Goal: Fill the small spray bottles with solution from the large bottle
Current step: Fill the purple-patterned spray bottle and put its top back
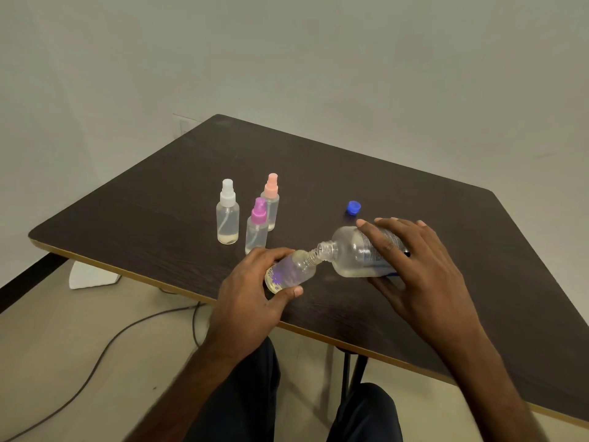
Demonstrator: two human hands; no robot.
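Observation:
My left hand [251, 291] grips a small uncapped clear bottle [294, 271], tilted with its neck pointing up and right. My right hand [411, 266] holds the large clear bottle [353, 253] tipped on its side, its open mouth touching the small bottle's neck. A little liquid lies in the large bottle's lower side. Three capped spray bottles stand behind on the dark table [398, 199]: a white-topped one [227, 215], a purple-topped one [257, 226] and a pink-topped one [271, 199]. The blue cap [353, 208] lies on the table behind the large bottle.
The table's near edge runs diagonally just below my hands. Under it are my knees, a dark cable [105, 349] on the floor and a white object [92, 275] at the left. A plain wall stands behind.

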